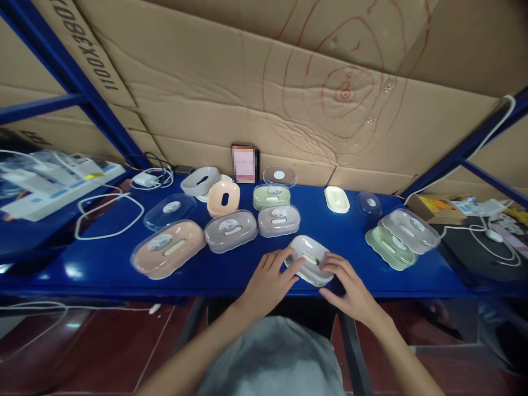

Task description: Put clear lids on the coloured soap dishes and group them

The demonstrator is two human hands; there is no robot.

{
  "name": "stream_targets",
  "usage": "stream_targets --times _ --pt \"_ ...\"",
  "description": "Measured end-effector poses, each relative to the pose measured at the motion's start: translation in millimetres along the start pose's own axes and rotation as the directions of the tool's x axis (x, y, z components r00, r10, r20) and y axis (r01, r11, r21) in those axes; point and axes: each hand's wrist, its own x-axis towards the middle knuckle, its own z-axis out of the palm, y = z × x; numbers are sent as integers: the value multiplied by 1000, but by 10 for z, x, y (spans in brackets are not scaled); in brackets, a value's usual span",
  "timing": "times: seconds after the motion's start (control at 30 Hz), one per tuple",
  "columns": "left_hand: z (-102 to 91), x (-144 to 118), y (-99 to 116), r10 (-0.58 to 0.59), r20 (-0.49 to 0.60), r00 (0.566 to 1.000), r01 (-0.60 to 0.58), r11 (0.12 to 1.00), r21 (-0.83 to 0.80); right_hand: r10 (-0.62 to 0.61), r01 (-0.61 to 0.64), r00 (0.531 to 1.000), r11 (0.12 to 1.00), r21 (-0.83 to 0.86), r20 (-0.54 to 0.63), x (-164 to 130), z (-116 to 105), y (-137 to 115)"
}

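Note:
A white soap box with a clear lid (310, 258) sits near the front edge of the blue table (231, 269). My left hand (270, 280) grips its left end, fingers curled over the lid. My right hand (348, 286) holds its right end the same way. Behind it stand several closed soap boxes: a peach one (168, 248), a grey one (231, 231), another grey one (279, 220) and a green one (271, 195).
To the right, a grey box (410, 230) rests on a green box (390, 248). A white tray (336, 198), loose clear lids (170, 210), open peach (223, 198) and grey (201, 180) trays lie farther back. White cables (109, 214) and cardboard walls surround the table.

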Motion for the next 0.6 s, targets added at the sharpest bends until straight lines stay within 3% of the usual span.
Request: stream_targets --times 0.1,0.2,0.33,0.4,0.47,0.6 --pt "-17 -33 -83 25 -18 1000 -25 1000 14 -55 57 998 997 -59 33 82 154 -28" --pt "-61 -46 -152 56 58 997 -56 998 -16 -124 130 990 987 -92 69 126 229 -58" --pt "-127 -172 -206 26 73 997 -23 999 -39 -211 224 967 971 -87 142 292 96 25" --pt "-142 -257 -234 -11 43 999 13 998 -62 -174 182 981 979 -97 80 586 -16 162" --pt "-140 -323 -262 -45 7 999 46 994 -95 -71 64 997 984 -168 -34 1061 -81 347" --pt "-113 -363 -286 -81 -24 996 77 990 -118 -11 -3 999 962 -274 -49 2214 64 706"
